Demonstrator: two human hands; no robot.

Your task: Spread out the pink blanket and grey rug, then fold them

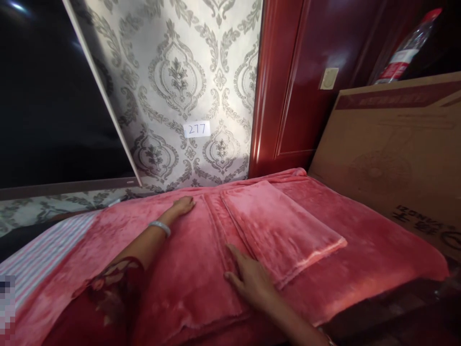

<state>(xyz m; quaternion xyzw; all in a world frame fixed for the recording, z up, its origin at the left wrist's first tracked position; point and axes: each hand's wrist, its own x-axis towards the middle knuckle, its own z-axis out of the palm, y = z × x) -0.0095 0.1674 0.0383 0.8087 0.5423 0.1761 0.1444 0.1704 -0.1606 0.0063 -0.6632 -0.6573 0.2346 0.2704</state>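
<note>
A plush pink blanket (180,245) lies spread before me, with layers folded over on it. My left hand (184,205), a pale bangle on its wrist, rests palm down on the blanket near the wall; its fingers look low and flat against the fabric, their tips hard to make out. My right hand (252,281) is lower and nearer to me, fingers stretched out and thumb apart, touching the fabric beside the left edge of a folded pink rectangle (284,230). That rectangle has several layers and lies on the same pink fabric. Neither hand visibly lifts anything.
Striped cloth (61,240) shows at the left. A large dark screen (61,96) stands behind it. Patterned wallpaper bears a paper label (197,129) reading 277. On the right, a cardboard box (382,154) borders the blanket, with a red-capped bottle (405,57) above it.
</note>
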